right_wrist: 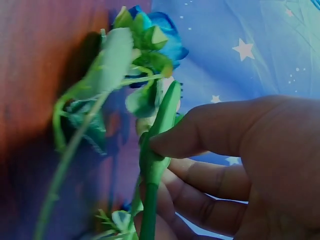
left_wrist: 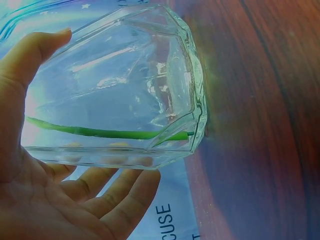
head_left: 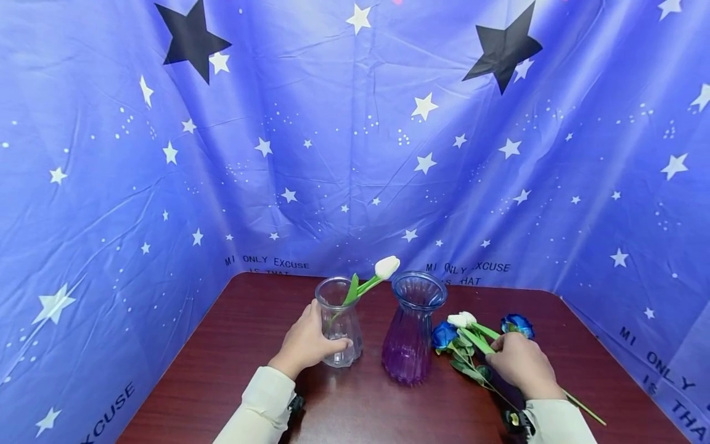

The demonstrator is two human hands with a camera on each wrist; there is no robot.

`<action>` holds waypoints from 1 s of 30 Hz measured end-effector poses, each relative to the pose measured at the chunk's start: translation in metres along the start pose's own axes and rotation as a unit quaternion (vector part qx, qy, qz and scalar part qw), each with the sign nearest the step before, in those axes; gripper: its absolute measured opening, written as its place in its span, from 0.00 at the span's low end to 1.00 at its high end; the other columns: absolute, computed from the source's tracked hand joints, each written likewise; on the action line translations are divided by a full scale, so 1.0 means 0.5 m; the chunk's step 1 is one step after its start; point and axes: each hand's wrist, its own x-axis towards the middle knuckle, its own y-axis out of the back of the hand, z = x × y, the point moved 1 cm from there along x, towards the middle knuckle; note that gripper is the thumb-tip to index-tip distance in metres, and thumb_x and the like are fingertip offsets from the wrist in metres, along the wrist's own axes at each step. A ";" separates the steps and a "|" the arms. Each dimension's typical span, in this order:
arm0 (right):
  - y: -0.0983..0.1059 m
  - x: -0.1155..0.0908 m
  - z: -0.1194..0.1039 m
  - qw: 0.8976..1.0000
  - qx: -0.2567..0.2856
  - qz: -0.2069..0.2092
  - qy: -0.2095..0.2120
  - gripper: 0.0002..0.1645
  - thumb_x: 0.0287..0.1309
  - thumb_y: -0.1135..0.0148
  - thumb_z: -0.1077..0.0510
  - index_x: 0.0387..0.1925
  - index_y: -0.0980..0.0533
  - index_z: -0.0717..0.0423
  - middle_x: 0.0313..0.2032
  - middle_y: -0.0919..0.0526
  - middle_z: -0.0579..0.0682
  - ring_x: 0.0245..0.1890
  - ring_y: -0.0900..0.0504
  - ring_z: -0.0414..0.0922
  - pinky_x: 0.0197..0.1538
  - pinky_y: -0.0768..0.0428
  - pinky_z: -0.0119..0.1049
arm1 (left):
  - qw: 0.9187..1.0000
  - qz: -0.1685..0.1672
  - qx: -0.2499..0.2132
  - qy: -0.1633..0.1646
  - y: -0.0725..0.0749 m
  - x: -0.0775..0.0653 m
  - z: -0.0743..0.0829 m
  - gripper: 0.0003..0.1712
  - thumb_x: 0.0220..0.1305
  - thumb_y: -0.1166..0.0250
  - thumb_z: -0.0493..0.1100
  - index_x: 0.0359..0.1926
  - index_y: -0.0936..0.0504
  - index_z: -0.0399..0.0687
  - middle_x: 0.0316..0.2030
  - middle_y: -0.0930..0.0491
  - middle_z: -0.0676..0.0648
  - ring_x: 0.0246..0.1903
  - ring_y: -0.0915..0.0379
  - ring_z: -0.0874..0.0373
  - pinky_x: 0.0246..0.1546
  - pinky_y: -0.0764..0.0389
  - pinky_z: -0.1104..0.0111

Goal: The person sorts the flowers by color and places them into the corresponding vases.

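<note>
My left hand grips a clear glass vase around its side, thumb in front and fingers behind. One white tulip leans out of that vase to the right; in the left wrist view its green stem reaches the vase's bottom. On the right, my right hand pinches a second white tulip by its green leaf and stem, between thumb and fingers. Two blue roses lie by this hand, one rose left of it and another rose just behind it.
A taller glass vase, blue at the rim and purple below, stands between the hands. Everything rests on a dark red wooden table. Blue curtains with stars surround the table at the back and sides.
</note>
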 end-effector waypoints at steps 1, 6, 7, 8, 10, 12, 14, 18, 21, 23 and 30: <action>-0.004 -0.001 0.002 1.000 0.003 0.000 -0.002 0.19 0.52 0.29 0.50 0.43 0.14 0.58 0.45 0.12 0.62 0.44 0.15 0.66 0.43 0.20 0.62 | 1.000 0.000 0.002 -0.001 0.000 0.000 -0.001 0.54 0.42 0.18 0.64 0.66 0.33 0.49 0.53 0.24 0.47 0.51 0.21 0.51 0.51 0.19 0.52; -0.015 -0.003 0.008 1.000 0.015 0.005 -0.009 0.20 0.54 0.30 0.50 0.44 0.14 0.60 0.48 0.13 0.63 0.48 0.18 0.70 0.45 0.21 0.63 | 1.000 0.001 0.006 0.000 -0.001 -0.002 -0.003 0.53 0.42 0.17 0.65 0.64 0.32 0.49 0.51 0.24 0.48 0.50 0.22 0.52 0.50 0.18 0.52; -0.016 -0.003 0.008 1.000 0.018 0.005 -0.009 0.21 0.54 0.30 0.50 0.45 0.14 0.60 0.48 0.13 0.64 0.48 0.18 0.71 0.45 0.21 0.63 | 1.000 0.001 0.006 0.000 -0.001 -0.002 -0.004 0.53 0.42 0.17 0.65 0.64 0.32 0.49 0.51 0.24 0.48 0.50 0.22 0.52 0.50 0.18 0.53; -0.015 -0.002 0.008 1.000 0.019 0.006 -0.011 0.21 0.55 0.30 0.50 0.45 0.14 0.60 0.48 0.13 0.64 0.48 0.18 0.71 0.45 0.21 0.63 | 1.000 0.001 0.005 0.001 0.000 -0.002 -0.003 0.53 0.42 0.17 0.64 0.64 0.32 0.49 0.51 0.24 0.48 0.50 0.22 0.52 0.50 0.18 0.52; -0.012 0.000 0.007 1.000 0.020 0.010 -0.012 0.20 0.55 0.31 0.51 0.45 0.14 0.60 0.49 0.13 0.64 0.49 0.18 0.71 0.45 0.22 0.63 | 1.000 0.001 0.004 0.001 0.000 -0.002 -0.002 0.54 0.42 0.17 0.64 0.64 0.33 0.49 0.52 0.24 0.47 0.50 0.22 0.51 0.51 0.18 0.52; -0.007 0.002 0.004 1.000 0.021 0.015 -0.011 0.20 0.56 0.32 0.51 0.46 0.14 0.59 0.49 0.13 0.65 0.50 0.19 0.72 0.46 0.22 0.64 | 1.000 0.002 0.002 0.001 0.000 -0.002 -0.002 0.54 0.42 0.17 0.64 0.65 0.33 0.48 0.53 0.24 0.47 0.51 0.22 0.51 0.51 0.18 0.52; -0.001 0.004 0.001 1.000 0.022 0.018 -0.011 0.19 0.56 0.33 0.52 0.46 0.14 0.59 0.50 0.14 0.65 0.51 0.19 0.72 0.46 0.22 0.65 | 1.000 0.002 0.002 0.001 0.000 -0.001 -0.001 0.55 0.42 0.17 0.64 0.66 0.33 0.49 0.53 0.24 0.46 0.51 0.21 0.50 0.51 0.19 0.52; 0.009 0.010 -0.004 1.000 0.026 0.016 -0.005 0.19 0.57 0.33 0.52 0.46 0.14 0.60 0.49 0.13 0.65 0.49 0.18 0.70 0.46 0.22 0.64 | 1.000 0.002 0.011 -0.006 -0.002 0.000 -0.003 0.56 0.42 0.18 0.64 0.67 0.34 0.49 0.54 0.24 0.46 0.52 0.21 0.50 0.51 0.19 0.52; 0.016 0.013 -0.007 1.000 0.027 0.010 -0.001 0.19 0.57 0.33 0.52 0.46 0.15 0.61 0.49 0.13 0.64 0.47 0.17 0.68 0.44 0.21 0.62 | 1.000 0.002 0.012 -0.014 -0.004 0.000 -0.004 0.55 0.41 0.18 0.65 0.66 0.33 0.49 0.54 0.23 0.46 0.52 0.21 0.50 0.50 0.19 0.52; 0.020 0.014 -0.008 1.000 0.030 0.006 -0.001 0.19 0.57 0.33 0.53 0.46 0.15 0.61 0.49 0.13 0.63 0.47 0.17 0.66 0.44 0.21 0.61 | 1.000 0.002 0.013 -0.014 -0.004 0.001 -0.004 0.55 0.41 0.18 0.65 0.65 0.33 0.49 0.53 0.23 0.47 0.51 0.21 0.51 0.50 0.19 0.52; 0.027 0.015 -0.008 0.999 0.035 0.028 0.010 0.17 0.54 0.34 0.54 0.43 0.14 0.59 0.45 0.12 0.60 0.46 0.16 0.65 0.46 0.21 0.61 | 1.000 0.004 0.009 -0.010 -0.004 0.002 -0.003 0.56 0.41 0.18 0.65 0.66 0.34 0.49 0.53 0.23 0.47 0.51 0.21 0.51 0.51 0.19 0.52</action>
